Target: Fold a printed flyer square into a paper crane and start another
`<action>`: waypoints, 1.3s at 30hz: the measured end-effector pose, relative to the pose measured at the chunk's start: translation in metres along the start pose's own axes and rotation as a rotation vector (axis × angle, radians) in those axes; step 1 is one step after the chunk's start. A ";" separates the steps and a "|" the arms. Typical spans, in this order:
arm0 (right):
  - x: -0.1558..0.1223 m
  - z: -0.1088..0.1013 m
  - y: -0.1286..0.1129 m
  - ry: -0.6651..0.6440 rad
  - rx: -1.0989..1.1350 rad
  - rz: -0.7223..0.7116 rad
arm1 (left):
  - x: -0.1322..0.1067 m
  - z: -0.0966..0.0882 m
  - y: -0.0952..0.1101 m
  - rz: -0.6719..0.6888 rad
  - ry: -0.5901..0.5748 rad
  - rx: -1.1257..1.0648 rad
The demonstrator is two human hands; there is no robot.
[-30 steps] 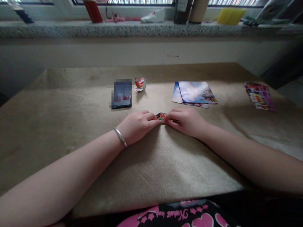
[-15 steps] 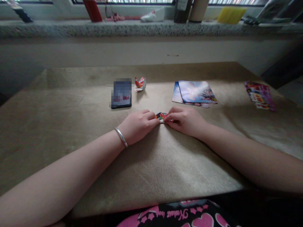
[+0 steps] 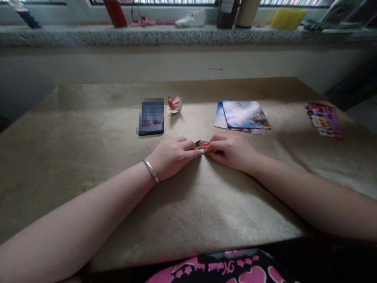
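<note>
Between my two hands lies a small folded piece of colourful printed paper [image 3: 202, 144], red, green and black with a white edge toward me. My left hand [image 3: 173, 155], with a silver bangle at the wrist, pinches its left end. From the other side, my right hand [image 3: 231, 149] grips the right end with thumb and forefinger. The fingers cover much of the paper, so its full shape is hidden. Behind my hands stands a folded red and white paper piece [image 3: 174, 104], next to a phone [image 3: 152, 117] whose screen is partly blurred out.
Glossy picture sheets [image 3: 246, 114] lie overlapped beyond my right hand. Several purple and pink printed cards [image 3: 323, 119] are fanned at the far right of the cloth-covered table [image 3: 188, 220]. Along the granite windowsill [image 3: 165, 38] stand a red container [image 3: 115, 13], bottles and a yellow block [image 3: 288, 18].
My left fingers have shifted slightly right along the paper, closer to my right fingertips. Everything else on the table stays in place.
</note>
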State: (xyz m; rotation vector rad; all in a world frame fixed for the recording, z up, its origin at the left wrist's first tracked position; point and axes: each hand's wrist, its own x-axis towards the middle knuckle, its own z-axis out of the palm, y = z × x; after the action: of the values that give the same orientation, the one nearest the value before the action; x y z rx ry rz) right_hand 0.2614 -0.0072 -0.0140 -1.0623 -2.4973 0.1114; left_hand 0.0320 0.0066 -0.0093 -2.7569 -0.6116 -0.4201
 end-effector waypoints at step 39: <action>0.000 -0.002 -0.008 -0.021 -0.115 0.010 | 0.002 0.001 0.004 -0.169 -0.008 -0.118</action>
State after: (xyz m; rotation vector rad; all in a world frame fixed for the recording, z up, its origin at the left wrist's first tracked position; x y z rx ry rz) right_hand 0.2570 -0.0134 -0.0104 -1.1246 -2.5438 -0.0191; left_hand 0.0356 0.0045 -0.0100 -2.8287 -0.8512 -0.4977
